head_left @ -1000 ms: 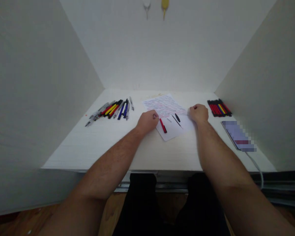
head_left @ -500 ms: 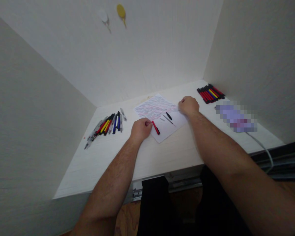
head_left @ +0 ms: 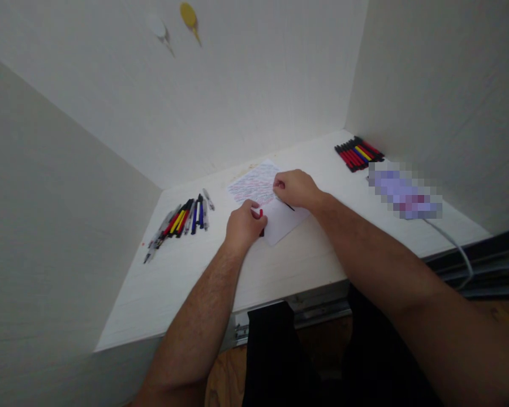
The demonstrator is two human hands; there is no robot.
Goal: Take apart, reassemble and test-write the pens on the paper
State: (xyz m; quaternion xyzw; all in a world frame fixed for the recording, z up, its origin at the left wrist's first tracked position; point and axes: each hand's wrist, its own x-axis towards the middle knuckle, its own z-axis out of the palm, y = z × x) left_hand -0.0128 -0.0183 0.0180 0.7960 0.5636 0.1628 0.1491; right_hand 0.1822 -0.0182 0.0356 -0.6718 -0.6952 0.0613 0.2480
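My left hand [head_left: 245,225] is closed around a red pen barrel [head_left: 261,214], whose dark lower end [head_left: 262,232] shows below the thumb. Under it lies a white paper sheet [head_left: 282,223], its far half covered with coloured pen strokes. My right hand [head_left: 299,187] is closed in a pinch over the scribbled part; whatever its fingertips hold is hidden. A thin black pen refill [head_left: 289,206] shows just below the right fingers, partly covered by them. The small black pen piece and the short grey piece beside it are out of sight.
To the left lies a loose pile of clear, red, yellow and blue pens [head_left: 180,220]. A neat row of mostly red pens [head_left: 358,154] is at the back right. Near the right edge sits a blurred-out item [head_left: 402,192] with a white cable [head_left: 449,237]. Walls enclose the white desk [head_left: 203,271].
My right hand has moved left and inward over the loose pen parts. My left hand has closed over the red barrel, which was lying on the paper. The view has shifted slightly.
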